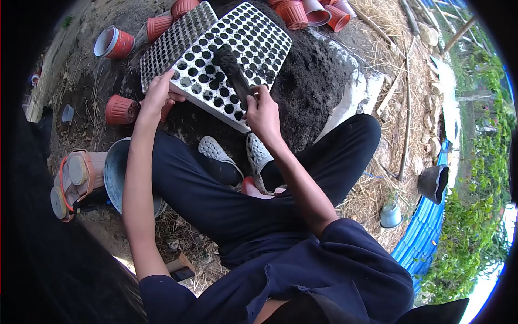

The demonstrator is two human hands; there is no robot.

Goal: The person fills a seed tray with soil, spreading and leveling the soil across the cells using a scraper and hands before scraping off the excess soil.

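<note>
A white seedling tray (pixel 202 110) with rows of round holes lies tilted in front of me. Many of its holes look dark, some with soil in them. My left hand (pixel 157 93) grips the tray's near left corner, thumb on top and fingers at the side. My right hand (pixel 263 112) is closed around the handle end of a dark, soil-covered hand trowel (pixel 235 71). The trowel's blade points away from me, over the tray's middle holes. A second tray (pixel 172 46) with smaller cells lies beside and partly under the first one. Dark soil (pixel 310 81) is heaped to the right.
Terracotta-coloured pots (pixel 121 109) and a red pot (pixel 120 43) lie at the left, with more pots (pixel 294 15) at the back. A bucket (pixel 116 173) stands by my left knee near a lidded container (pixel 80 170). Straw (pixel 372 178) covers the ground at right.
</note>
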